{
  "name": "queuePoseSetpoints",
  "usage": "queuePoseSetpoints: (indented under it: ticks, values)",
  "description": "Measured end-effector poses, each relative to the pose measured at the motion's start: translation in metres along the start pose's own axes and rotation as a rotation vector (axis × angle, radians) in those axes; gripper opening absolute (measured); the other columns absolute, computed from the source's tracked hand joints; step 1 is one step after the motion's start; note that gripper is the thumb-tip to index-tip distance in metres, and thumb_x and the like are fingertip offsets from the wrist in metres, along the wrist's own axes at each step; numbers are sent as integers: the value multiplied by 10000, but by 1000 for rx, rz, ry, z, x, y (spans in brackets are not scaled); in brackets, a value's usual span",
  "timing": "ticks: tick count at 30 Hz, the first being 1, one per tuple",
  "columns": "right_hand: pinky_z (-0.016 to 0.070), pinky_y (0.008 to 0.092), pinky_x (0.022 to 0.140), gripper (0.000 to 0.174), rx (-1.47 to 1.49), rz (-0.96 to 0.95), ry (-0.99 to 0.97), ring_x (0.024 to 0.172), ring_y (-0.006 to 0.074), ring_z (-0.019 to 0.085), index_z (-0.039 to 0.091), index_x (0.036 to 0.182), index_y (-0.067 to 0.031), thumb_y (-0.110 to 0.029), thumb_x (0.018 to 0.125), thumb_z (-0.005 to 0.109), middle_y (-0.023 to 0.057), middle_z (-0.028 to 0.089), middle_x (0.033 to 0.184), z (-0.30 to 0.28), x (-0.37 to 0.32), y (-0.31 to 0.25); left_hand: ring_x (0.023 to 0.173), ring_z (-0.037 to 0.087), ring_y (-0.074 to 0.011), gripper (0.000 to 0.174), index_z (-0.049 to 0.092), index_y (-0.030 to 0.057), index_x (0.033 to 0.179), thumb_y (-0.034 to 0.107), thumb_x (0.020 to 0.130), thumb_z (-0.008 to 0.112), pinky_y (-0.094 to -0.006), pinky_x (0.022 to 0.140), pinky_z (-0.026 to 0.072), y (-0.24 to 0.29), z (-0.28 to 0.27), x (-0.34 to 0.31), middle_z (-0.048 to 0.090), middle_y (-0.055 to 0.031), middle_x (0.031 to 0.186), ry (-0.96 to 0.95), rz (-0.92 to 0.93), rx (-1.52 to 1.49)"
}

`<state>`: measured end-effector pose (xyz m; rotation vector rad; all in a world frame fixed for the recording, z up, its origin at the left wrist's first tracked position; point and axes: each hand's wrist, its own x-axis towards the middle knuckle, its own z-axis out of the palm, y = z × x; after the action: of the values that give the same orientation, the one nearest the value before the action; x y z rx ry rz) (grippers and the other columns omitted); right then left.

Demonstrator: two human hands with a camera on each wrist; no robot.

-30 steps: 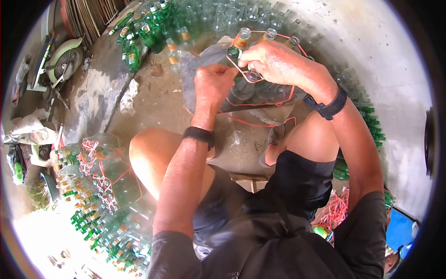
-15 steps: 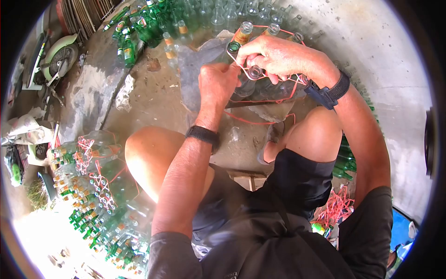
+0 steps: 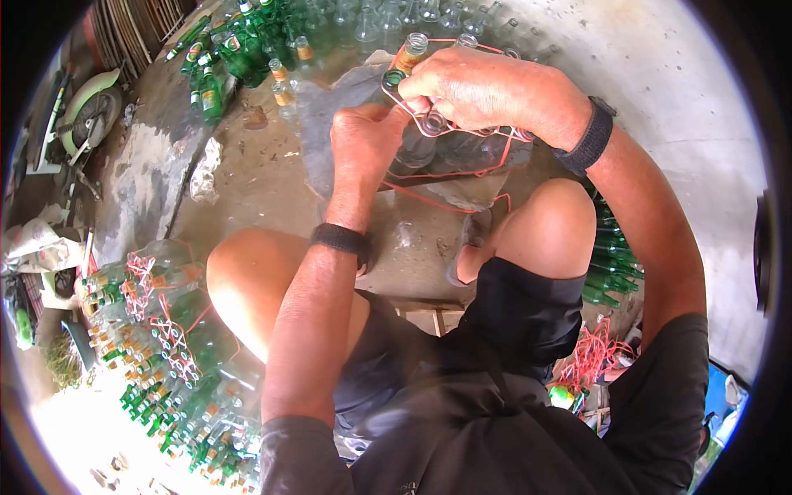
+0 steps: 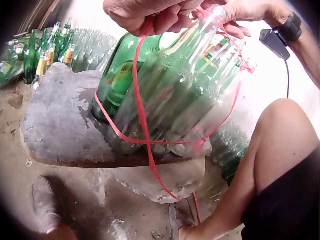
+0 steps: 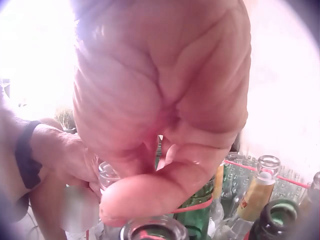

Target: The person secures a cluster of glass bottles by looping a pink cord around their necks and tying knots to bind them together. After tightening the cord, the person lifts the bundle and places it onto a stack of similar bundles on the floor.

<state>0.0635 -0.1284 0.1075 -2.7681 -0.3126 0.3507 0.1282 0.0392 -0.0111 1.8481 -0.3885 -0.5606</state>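
A bundle of glass bottles, clear bottles (image 4: 165, 95) and a green bottle (image 4: 117, 75), stands upright on a grey stone slab (image 4: 60, 120). Red plastic string (image 4: 142, 100) loops round the bottles low down and again at their necks. My left hand (image 3: 363, 136) pinches the string at the near left corner of the necks, and a strand hangs from it to the floor in the left wrist view. Over the bottle tops, my right hand (image 3: 487, 91) has its fingers curled at the same corner, gripping the neck string. Its palm hides several necks.
Many loose bottles (image 3: 371, 25) stand behind the slab, with green ones (image 3: 210, 87) at the far left. String-tied bottles (image 3: 165, 330) fill the left side. A heap of red string (image 3: 598, 351) lies by my right thigh. A pale wall (image 3: 660, 124) rises at the right.
The head view has shifted, so the bundle and both hands appear further left. My right hand's fingers have drawn closer together over the necks; the left hand keeps its pinch on the string.
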Motion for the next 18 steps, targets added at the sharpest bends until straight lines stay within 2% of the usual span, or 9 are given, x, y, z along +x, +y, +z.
queuePoseSetpoints:
  ticks: [1, 2, 4, 8, 10, 11, 13, 16, 18]
  values:
    - [482, 459, 608, 83, -105, -213, 135, 713, 350, 624, 575, 893, -26, 18, 871, 641, 148, 562, 740, 3, 1, 6, 568, 601, -129, 489, 780, -8, 754, 463, 838, 882, -372, 571, 504, -1, 0, 1, 655, -56, 571, 4, 13, 19]
    - [482, 459, 608, 83, -107, -210, 133, 713, 350, 624, 575, 893, -26, 18, 871, 641, 148, 562, 740, 4, -1, 12, 568, 601, -129, 489, 780, -8, 754, 463, 838, 882, -372, 571, 504, -1, 0, 1, 655, -56, 571, 1, 14, 15]
    - [487, 476, 693, 122, -122, -181, 55, 796, 376, 621, 548, 815, -14, -19, 886, 648, 161, 566, 785, -4, 1, 7, 563, 594, -139, 494, 776, -20, 767, 456, 830, 890, -373, 573, 504, 3, -1, -1, 653, -75, 575, -5, -2, 9]
    - [477, 488, 685, 156, -108, -171, 107, 783, 373, 625, 532, 780, -1, -25, 890, 640, 156, 568, 810, 3, 3, 16, 568, 598, -148, 481, 781, -21, 777, 445, 829, 890, -377, 580, 508, -4, 0, 1, 654, -92, 583, -1, 35, 31]
    - [468, 460, 673, 158, -3, -252, 114, 755, 357, 601, 518, 788, -2, -30, 894, 632, 144, 557, 818, 1, 7, 18, 580, 615, -157, 462, 787, -15, 795, 435, 832, 886, -382, 591, 515, -5, 1, 1, 666, -100, 597, -24, 18, 25]
    - [468, 460, 673, 158, -4, -252, 113, 755, 357, 601, 518, 788, -2, -30, 894, 632, 144, 557, 818, -1, 6, 20, 580, 615, -157, 462, 787, -15, 795, 435, 832, 886, -382, 591, 515, -6, 1, 1, 666, -100, 597, -24, 18, 24]
    - [460, 419, 665, 154, 126, -109, -23, 724, 309, 557, 507, 804, -8, -17, 898, 628, 116, 528, 808, -9, 5, 18, 595, 630, -161, 448, 793, -9, 817, 430, 836, 882, -383, 601, 520, -6, 2, 0, 676, -103, 610, -24, 28, 46]
    - [447, 397, 663, 203, 294, -41, -41, 710, 265, 509, 476, 808, -18, -31, 921, 645, 88, 507, 793, -7, 3, 21, 601, 638, -163, 434, 797, -3, 832, 424, 843, 880, -381, 609, 522, -4, 3, 1, 685, -104, 621, -21, 29, 66]
    - [447, 399, 663, 215, 287, -49, -33, 710, 256, 508, 477, 812, -15, -42, 929, 656, 84, 512, 789, -6, 5, 24, 600, 631, -160, 428, 799, -2, 841, 418, 848, 879, -380, 608, 520, -3, 3, 0, 686, -105, 625, -22, 36, 47]
